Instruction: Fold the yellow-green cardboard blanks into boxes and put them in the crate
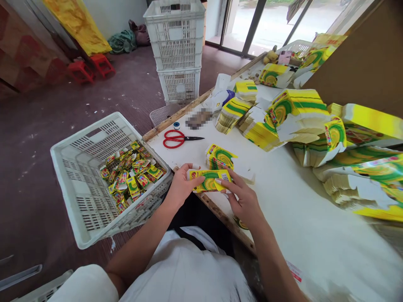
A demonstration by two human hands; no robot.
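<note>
gripping a yellow carton (209, 181) lengthwise between left hand (183, 185) at nine o'clock and right hand (243, 195) at three.

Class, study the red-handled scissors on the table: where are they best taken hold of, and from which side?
Probably by the red loops, coming from the left, over the wooden table edge. The scissors lie flat, loops towards that edge, dark blades pointing right, so that approach should keep fingers off the blades.
</note>
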